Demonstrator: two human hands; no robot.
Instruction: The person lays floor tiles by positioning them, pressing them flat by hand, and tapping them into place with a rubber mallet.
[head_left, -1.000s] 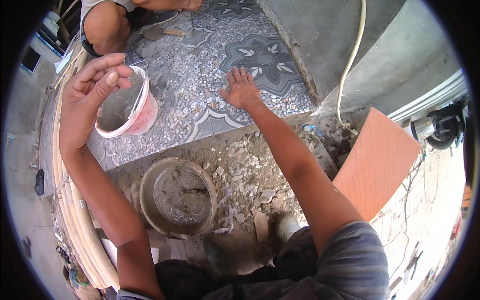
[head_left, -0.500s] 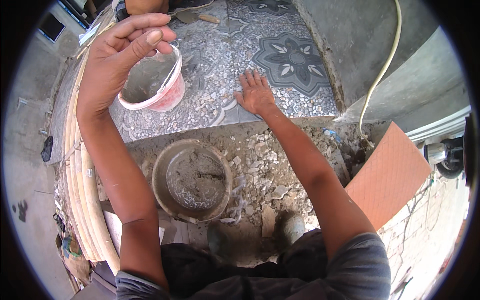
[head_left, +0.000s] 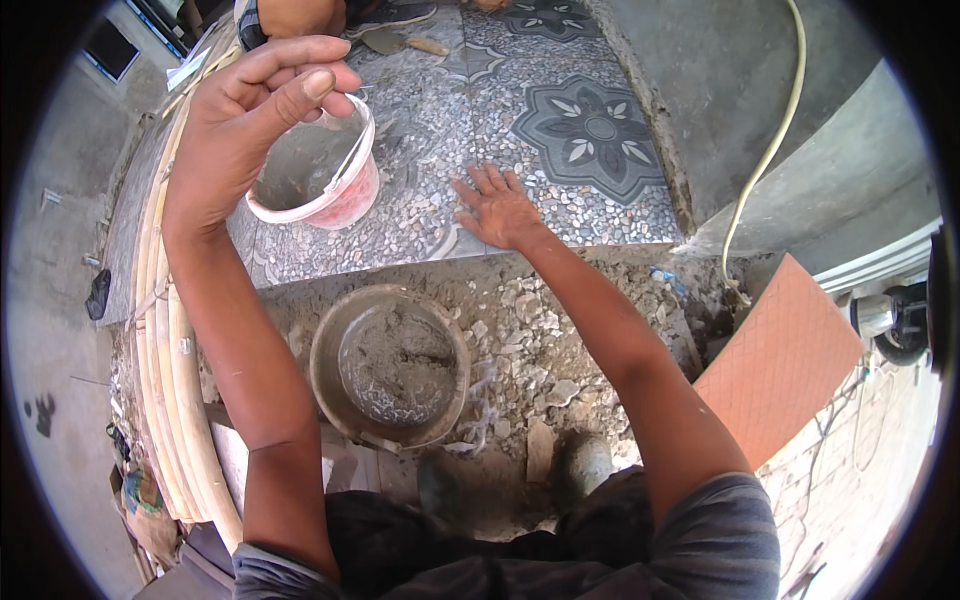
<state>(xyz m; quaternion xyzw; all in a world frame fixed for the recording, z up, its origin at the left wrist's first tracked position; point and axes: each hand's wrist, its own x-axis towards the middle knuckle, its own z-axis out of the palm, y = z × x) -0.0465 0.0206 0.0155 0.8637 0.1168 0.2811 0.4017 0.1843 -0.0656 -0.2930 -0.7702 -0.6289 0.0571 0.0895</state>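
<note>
Flower-patterned floor tile (head_left: 600, 127) lies ahead, beside the grey wall (head_left: 720, 100). The right hand (head_left: 497, 208) rests on it, spread flat, palm down. The left hand (head_left: 240, 115) is raised near the bucket (head_left: 348, 200), half curled; whether its grip is closed cannot be told. Nearer the person stands a basin (head_left: 327, 370).

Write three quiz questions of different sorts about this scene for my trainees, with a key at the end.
1. Multiple choice: Where is the right hand?
A) On the patterned tiles
B) Inside a bucket
C) On the orange sheet

2. True or false: The round tub holds a grey mix.

3. Open: How is the left hand held?

Key:
1. A
2. True
3. Raised, with bent fingers, partly covering the pink-and-white bucket in the view.
</note>
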